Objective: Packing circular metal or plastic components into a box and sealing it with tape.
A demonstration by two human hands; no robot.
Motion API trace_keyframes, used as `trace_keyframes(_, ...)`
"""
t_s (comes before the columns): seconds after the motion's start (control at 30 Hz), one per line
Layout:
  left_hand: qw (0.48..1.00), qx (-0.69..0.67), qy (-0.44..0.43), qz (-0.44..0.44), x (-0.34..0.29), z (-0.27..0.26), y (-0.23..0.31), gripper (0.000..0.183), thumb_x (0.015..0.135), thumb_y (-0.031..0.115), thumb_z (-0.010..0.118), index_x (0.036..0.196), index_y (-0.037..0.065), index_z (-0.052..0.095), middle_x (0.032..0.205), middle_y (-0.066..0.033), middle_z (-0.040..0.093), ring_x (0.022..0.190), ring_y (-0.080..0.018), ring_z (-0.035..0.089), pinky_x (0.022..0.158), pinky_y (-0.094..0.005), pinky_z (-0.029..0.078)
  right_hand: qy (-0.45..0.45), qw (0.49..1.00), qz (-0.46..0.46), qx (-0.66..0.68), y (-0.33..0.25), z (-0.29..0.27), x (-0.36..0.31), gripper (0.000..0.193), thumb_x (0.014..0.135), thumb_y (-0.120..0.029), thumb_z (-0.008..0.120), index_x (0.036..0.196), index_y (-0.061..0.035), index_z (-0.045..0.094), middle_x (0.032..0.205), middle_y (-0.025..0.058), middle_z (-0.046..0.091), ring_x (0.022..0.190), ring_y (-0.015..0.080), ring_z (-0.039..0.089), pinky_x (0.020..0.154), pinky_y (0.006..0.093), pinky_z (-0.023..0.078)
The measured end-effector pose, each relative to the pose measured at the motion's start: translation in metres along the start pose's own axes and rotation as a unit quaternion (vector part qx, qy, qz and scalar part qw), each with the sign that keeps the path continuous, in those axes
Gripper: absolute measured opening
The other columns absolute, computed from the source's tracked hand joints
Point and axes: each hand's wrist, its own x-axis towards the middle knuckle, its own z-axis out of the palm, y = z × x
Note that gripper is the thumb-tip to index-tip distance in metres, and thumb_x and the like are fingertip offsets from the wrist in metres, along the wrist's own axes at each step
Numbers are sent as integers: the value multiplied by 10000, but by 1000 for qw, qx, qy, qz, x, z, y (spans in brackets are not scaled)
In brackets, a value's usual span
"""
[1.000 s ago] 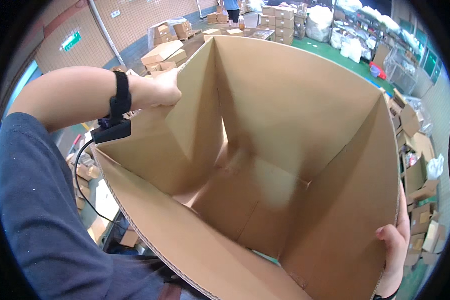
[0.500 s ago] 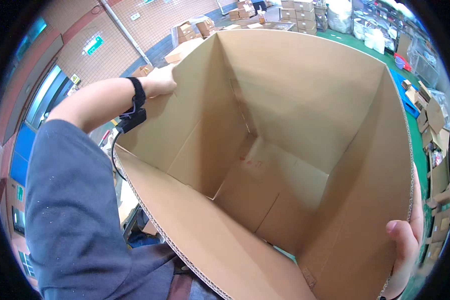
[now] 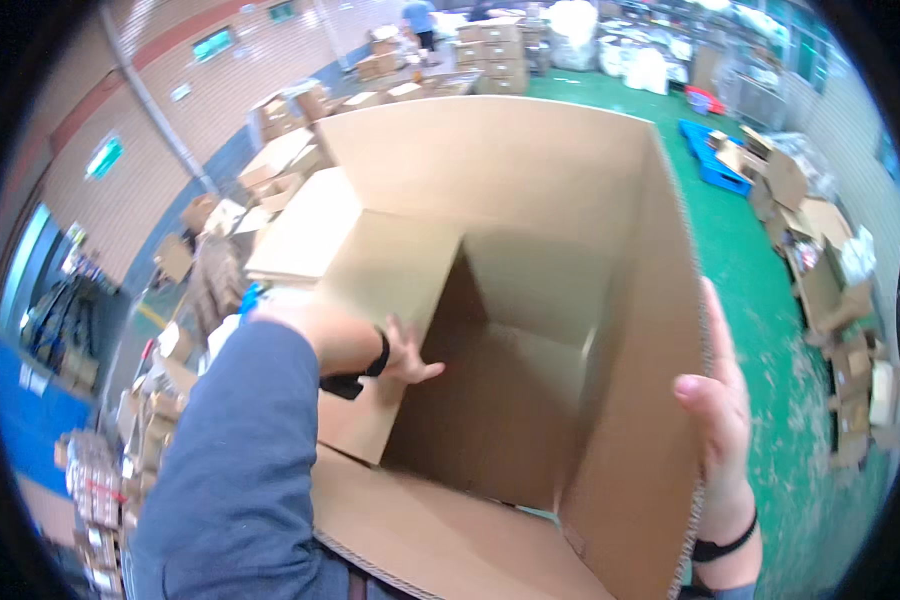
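Observation:
A large open brown cardboard box [image 3: 630, 480] stands before me, its deep inside in shadow. On its left side a cardboard flap [image 3: 390, 270] leans inward over the opening. My left hand [image 3: 410, 355] lies against that flap with its fingers spread, reaching over the box's left side. My right hand [image 3: 720, 420] grips the right wall by its edge, thumb on the inner side and fingers along the outside. Dark bands circle both wrists, and a small black device is attached at the left one.
Stacked cartons [image 3: 490, 55] and a standing person [image 3: 419, 22] are at the back. A blue pallet [image 3: 715, 165] lies on the green floor [image 3: 710, 235]. Loose cardboard [image 3: 850, 370] lines the right side; more cartons [image 3: 280, 160] crowd the left near the tiled wall.
My left hand has left the far-left top edge and come inward and down onto the left flap, which now leans in. The view has shifted to the right; my right hand keeps its hold.

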Motion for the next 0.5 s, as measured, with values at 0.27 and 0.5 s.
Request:
trace_keyframes(0.27, 940, 215, -121, 237, 56, 6, -20, 824, 835, 615, 459, 1340, 3, 237, 1322, -278, 216, 1252, -479, 192, 1046, -551, 207, 55, 984, 8, -172, -3, -14, -3, 683, 782, -94, 472, 1418, 65, 279, 1428, 164, 375, 1331, 223, 342, 1095, 300, 245)
trace_keyframes(0.5, 878, 300, -14, 373, -2, 1, -7, 484, 850, 475, 552, 1100, 81, 680, 1114, -146, 646, 1098, -350, 566, 908, -547, 393, 146, 982, 95, -79, -26, 12, -9, 566, 824, -133, 506, 1359, 21, 404, 1229, 111, 550, 1088, 150, 537, 928, 263, 409)
